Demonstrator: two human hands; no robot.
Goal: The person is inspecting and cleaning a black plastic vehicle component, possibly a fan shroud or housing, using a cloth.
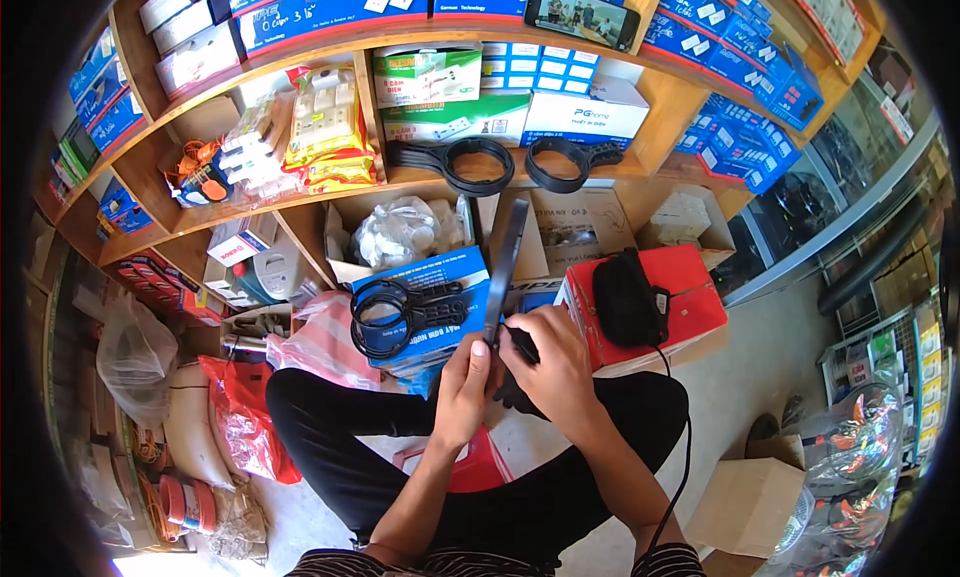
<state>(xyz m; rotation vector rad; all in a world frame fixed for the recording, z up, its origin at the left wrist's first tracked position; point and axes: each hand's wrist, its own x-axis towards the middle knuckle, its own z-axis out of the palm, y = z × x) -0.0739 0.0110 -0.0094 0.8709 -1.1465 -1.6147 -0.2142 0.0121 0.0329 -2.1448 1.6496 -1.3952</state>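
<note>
In the middle of the view, my left hand is closed round the lower end of a long, narrow black piece, which stands nearly upright. It may be a ring seen edge-on; its full shape is hidden. Right beside it, my right hand is closed on a small black tool, which it holds close to the piece. The tool's kind cannot be made out. Beyond my hands, two black plastic rings with stems, the left ring and the right ring, rest on the shelf edge.
Several thinner black rings lie on a blue box. A black pouch-like thing with a cord sits on a red box. A phone leans on the upper shelf. An open carton stands at right.
</note>
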